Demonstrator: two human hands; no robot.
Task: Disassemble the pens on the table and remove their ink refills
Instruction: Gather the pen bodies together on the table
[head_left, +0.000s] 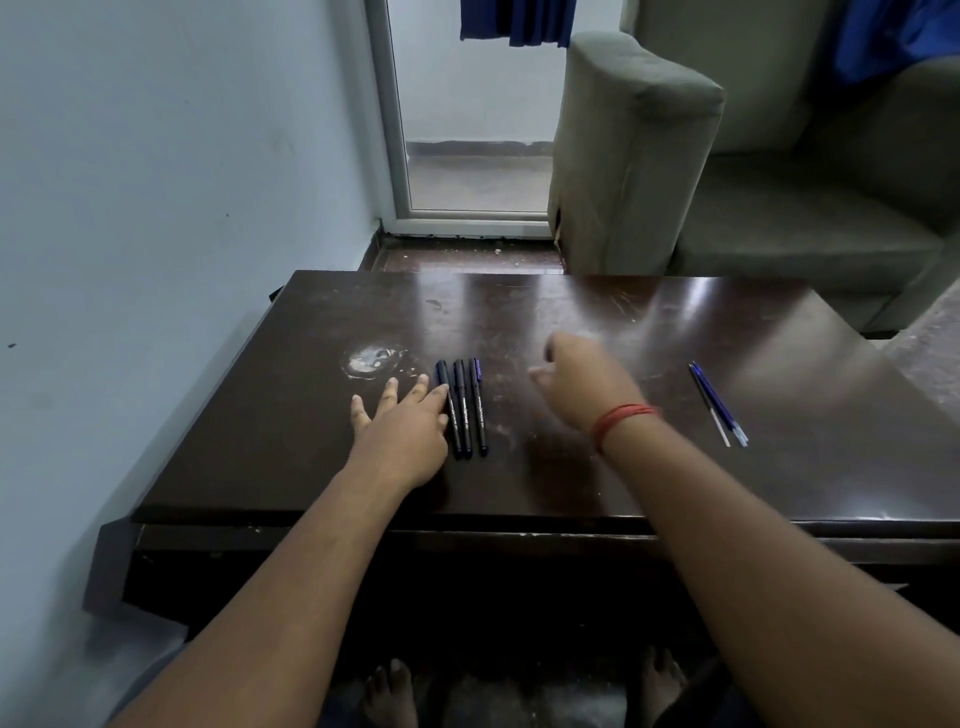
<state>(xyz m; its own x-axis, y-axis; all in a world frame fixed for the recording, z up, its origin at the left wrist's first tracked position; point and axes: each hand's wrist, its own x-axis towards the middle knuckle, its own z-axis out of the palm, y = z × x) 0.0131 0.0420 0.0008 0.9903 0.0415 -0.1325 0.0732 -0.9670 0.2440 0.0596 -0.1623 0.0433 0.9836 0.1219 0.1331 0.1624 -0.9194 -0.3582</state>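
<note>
Three dark capped pens lie side by side on the dark wooden table, pointing away from me. My left hand rests flat on the table with fingers spread, its thumb side touching the leftmost pen. My right hand hovers blurred over the table just right of the pens, fingers loosely curled, holding nothing that I can see. A few thin blue ink refills lie together at the table's right side.
A pale round stain marks the table behind my left hand. A grey sofa stands beyond the table's far right edge, a wall runs along the left, and a glass door is straight ahead.
</note>
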